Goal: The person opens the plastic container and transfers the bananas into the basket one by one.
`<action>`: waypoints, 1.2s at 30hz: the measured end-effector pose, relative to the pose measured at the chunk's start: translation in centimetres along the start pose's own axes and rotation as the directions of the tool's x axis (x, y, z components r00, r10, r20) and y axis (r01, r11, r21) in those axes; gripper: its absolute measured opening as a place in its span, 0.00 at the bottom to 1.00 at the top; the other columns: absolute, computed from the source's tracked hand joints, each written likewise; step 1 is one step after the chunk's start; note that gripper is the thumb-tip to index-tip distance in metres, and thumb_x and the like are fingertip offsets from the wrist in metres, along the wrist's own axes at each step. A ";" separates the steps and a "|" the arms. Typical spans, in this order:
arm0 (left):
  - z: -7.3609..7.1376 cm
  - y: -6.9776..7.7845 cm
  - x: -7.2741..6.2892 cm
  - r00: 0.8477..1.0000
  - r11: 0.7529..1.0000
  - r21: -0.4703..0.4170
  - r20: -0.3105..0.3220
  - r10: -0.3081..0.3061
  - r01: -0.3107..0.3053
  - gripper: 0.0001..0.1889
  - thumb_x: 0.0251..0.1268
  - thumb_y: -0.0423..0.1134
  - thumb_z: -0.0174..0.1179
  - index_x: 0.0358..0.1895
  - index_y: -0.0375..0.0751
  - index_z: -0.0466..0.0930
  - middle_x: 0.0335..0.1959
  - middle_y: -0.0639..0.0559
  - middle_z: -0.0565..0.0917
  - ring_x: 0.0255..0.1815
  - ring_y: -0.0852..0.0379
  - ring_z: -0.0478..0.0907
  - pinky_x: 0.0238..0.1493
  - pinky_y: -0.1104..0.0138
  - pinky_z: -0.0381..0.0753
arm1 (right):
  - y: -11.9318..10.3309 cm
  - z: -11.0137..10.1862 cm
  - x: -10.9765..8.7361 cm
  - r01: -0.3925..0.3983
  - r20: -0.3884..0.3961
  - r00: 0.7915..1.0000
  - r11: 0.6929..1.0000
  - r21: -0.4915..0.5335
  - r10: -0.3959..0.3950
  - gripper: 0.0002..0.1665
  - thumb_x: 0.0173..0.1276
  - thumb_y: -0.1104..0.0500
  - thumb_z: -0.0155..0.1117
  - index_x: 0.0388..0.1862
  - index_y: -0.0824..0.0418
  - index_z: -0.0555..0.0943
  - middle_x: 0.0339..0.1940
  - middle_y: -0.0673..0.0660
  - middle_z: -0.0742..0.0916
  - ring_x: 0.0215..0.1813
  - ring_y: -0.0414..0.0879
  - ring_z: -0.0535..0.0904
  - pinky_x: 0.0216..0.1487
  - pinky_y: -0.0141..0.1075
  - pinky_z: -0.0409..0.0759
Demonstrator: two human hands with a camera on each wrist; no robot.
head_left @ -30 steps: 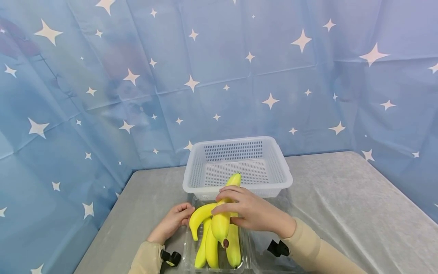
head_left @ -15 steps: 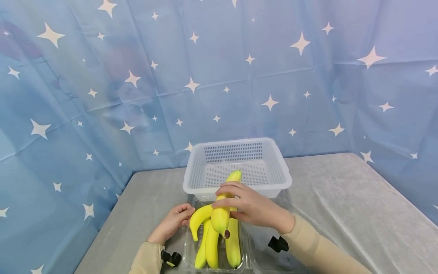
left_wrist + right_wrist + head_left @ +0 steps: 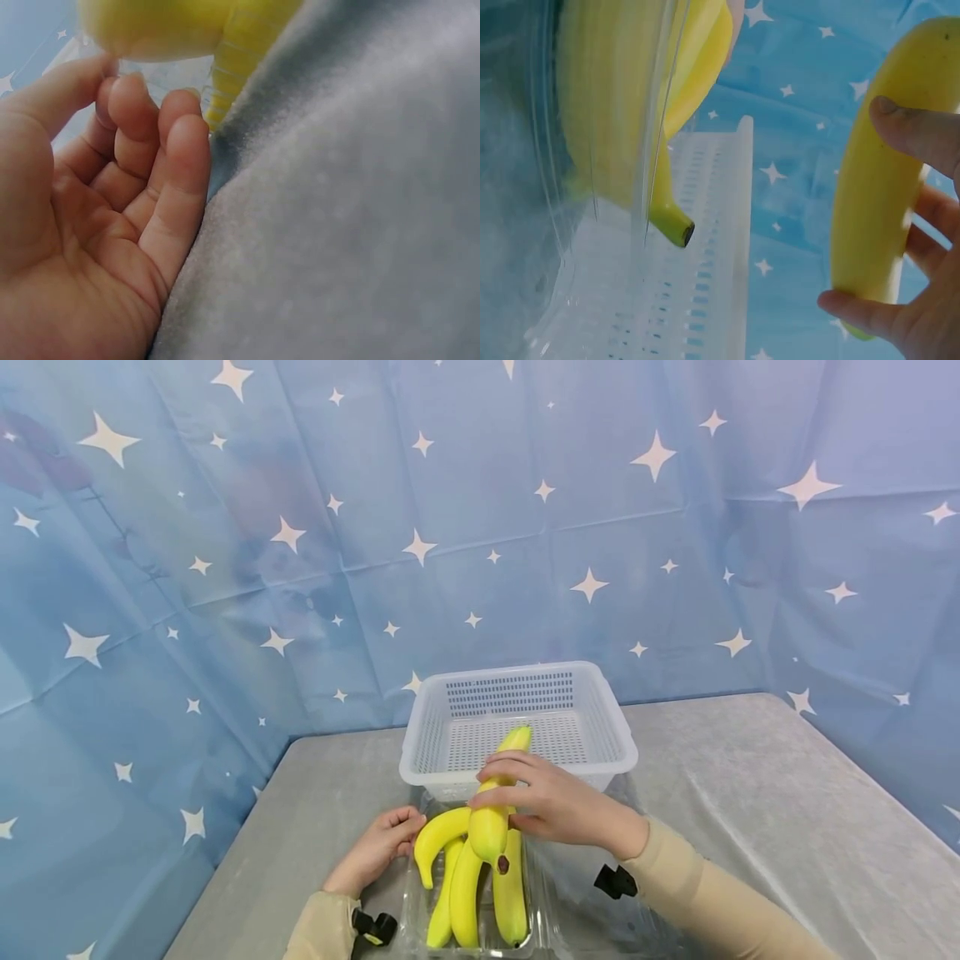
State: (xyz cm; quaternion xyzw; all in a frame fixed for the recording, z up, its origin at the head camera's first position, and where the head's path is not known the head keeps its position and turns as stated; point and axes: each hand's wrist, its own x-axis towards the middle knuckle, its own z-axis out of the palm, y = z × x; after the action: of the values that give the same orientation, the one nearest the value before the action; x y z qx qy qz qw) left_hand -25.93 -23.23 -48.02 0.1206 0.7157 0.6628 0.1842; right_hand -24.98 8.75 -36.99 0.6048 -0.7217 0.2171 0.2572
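Over the clear plastic box [image 3: 542, 927], my right hand [image 3: 558, 802] holds a yellow banana [image 3: 487, 835], thumb on one side and fingers on the other. Its green tip points at the basket and its brown stem end hangs lower, toward me. In the right wrist view the held banana [image 3: 874, 217] is apart from the others. Several bananas [image 3: 465, 897] lie in the box, one [image 3: 437, 837] curving over its left side. At that side my left hand [image 3: 386, 843] pinches the box's edge between thumb and curled fingers; the left wrist view shows the fingertips [image 3: 187, 139] just under a banana.
A white perforated basket [image 3: 517, 693] stands directly behind the box, nothing visible inside it. The box's transparent lid [image 3: 592, 910] lies folded out to the right, under my right forearm. A starry blue curtain [image 3: 480, 527] hangs behind the grey-covered table [image 3: 712, 768].
My right hand has raised the banana slightly and shifted it forward, toward the basket, and a little right. My left hand stays at the box's edge.
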 end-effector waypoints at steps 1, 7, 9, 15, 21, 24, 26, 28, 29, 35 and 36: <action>0.0 0.0 0.0 1.000 1.000 -0.003 0.001 -0.001 0.001 0.13 0.74 0.44 0.53 0.29 0.42 0.73 0.24 0.54 0.74 0.24 0.61 0.75 0.31 0.68 0.78 | 0.1 0.0 0.0 0.003 0.002 1.000 1.000 -0.001 -0.003 0.32 0.54 0.68 0.74 0.57 0.48 0.78 0.56 0.53 0.79 0.63 0.51 0.71 0.65 0.42 0.68; 0.1 0.0 0.0 1.000 1.000 -0.005 0.013 0.007 -0.007 0.14 0.75 0.44 0.52 0.29 0.43 0.73 0.24 0.54 0.74 0.24 0.61 0.76 0.31 0.68 0.78 | 0.4 -0.4 -0.2 0.009 0.026 1.000 1.000 -0.006 -0.009 0.35 0.53 0.69 0.75 0.58 0.46 0.77 0.57 0.53 0.78 0.64 0.50 0.70 0.66 0.41 0.67; 0.0 0.0 0.0 1.000 1.000 0.000 0.015 0.015 -0.015 0.13 0.75 0.44 0.52 0.29 0.43 0.73 0.24 0.54 0.75 0.25 0.61 0.76 0.31 0.68 0.79 | 0.5 -0.5 -0.2 0.017 0.028 0.999 1.000 -0.011 -0.016 0.35 0.53 0.68 0.75 0.58 0.46 0.77 0.57 0.53 0.79 0.64 0.50 0.71 0.65 0.41 0.67; -0.1 -0.1 0.0 1.000 1.000 -0.003 0.016 0.020 -0.020 0.13 0.75 0.43 0.52 0.29 0.43 0.74 0.25 0.54 0.75 0.25 0.61 0.76 0.31 0.67 0.79 | 0.9 -1.2 0.1 0.036 0.024 0.999 0.999 -0.028 -0.035 0.34 0.51 0.68 0.76 0.56 0.47 0.78 0.55 0.54 0.79 0.62 0.50 0.72 0.65 0.40 0.67; -0.1 -0.3 0.1 0.999 0.999 -0.016 0.022 0.031 -0.030 0.13 0.75 0.42 0.52 0.29 0.43 0.73 0.24 0.54 0.75 0.24 0.61 0.76 0.31 0.68 0.79 | 1.3 -1.8 0.4 0.041 0.034 0.999 0.998 -0.040 -0.040 0.35 0.50 0.68 0.78 0.56 0.48 0.78 0.55 0.54 0.80 0.63 0.51 0.71 0.66 0.40 0.67; -0.1 -0.3 0.1 0.999 0.999 -0.020 0.033 0.042 -0.041 0.13 0.75 0.41 0.51 0.29 0.43 0.74 0.24 0.54 0.75 0.24 0.61 0.76 0.30 0.68 0.79 | 1.5 -1.9 0.6 0.042 0.036 0.999 0.999 -0.033 -0.041 0.35 0.50 0.67 0.78 0.57 0.48 0.78 0.56 0.54 0.79 0.63 0.51 0.71 0.66 0.40 0.67; -0.1 -0.3 0.1 0.998 0.999 -0.023 0.039 0.048 -0.047 0.13 0.75 0.41 0.51 0.29 0.43 0.74 0.24 0.55 0.75 0.24 0.61 0.76 0.30 0.68 0.79 | 1.6 -2.0 0.7 0.043 0.031 0.999 0.999 -0.029 -0.042 0.35 0.50 0.67 0.78 0.57 0.49 0.78 0.56 0.54 0.79 0.63 0.51 0.71 0.66 0.41 0.67; -0.1 -0.3 0.1 0.998 0.998 -0.024 0.043 0.053 -0.052 0.13 0.76 0.41 0.51 0.29 0.43 0.74 0.25 0.55 0.76 0.24 0.61 0.76 0.30 0.68 0.79 | 1.7 -2.1 0.9 0.044 0.026 0.999 0.999 -0.029 -0.043 0.35 0.50 0.67 0.78 0.57 0.49 0.78 0.56 0.54 0.79 0.63 0.51 0.71 0.65 0.42 0.68; -0.1 -0.3 0.1 0.998 0.998 -0.024 0.044 0.055 -0.054 0.13 0.76 0.41 0.51 0.30 0.43 0.74 0.25 0.55 0.76 0.24 0.61 0.76 0.30 0.68 0.79 | 1.8 -2.1 0.9 0.046 0.024 0.999 0.998 -0.030 -0.045 0.35 0.50 0.67 0.78 0.57 0.49 0.78 0.56 0.54 0.79 0.62 0.52 0.71 0.65 0.42 0.68; -0.2 -0.4 0.1 0.998 0.998 -0.021 0.039 0.058 -0.057 0.13 0.76 0.42 0.50 0.30 0.43 0.74 0.25 0.54 0.76 0.24 0.61 0.76 0.30 0.68 0.79 | 2.1 -2.4 1.2 0.066 0.019 0.998 0.997 -0.050 -0.065 0.35 0.49 0.66 0.79 0.57 0.50 0.79 0.55 0.55 0.79 0.62 0.52 0.72 0.64 0.44 0.69; -0.2 -0.4 0.1 0.998 0.998 -0.021 0.038 0.057 -0.056 0.13 0.76 0.42 0.50 0.30 0.43 0.74 0.25 0.54 0.76 0.24 0.61 0.76 0.30 0.68 0.79 | 2.1 -2.4 1.2 0.071 0.017 0.997 0.996 -0.053 -0.070 0.35 0.49 0.66 0.79 0.57 0.50 0.79 0.55 0.55 0.79 0.62 0.52 0.72 0.64 0.44 0.69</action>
State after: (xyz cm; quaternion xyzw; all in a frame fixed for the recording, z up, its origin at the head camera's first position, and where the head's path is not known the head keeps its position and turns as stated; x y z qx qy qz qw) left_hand -26.06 -23.38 -48.42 0.1519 0.7017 0.6723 0.1803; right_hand -26.96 9.68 -34.33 0.6243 -0.7075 0.1840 0.2753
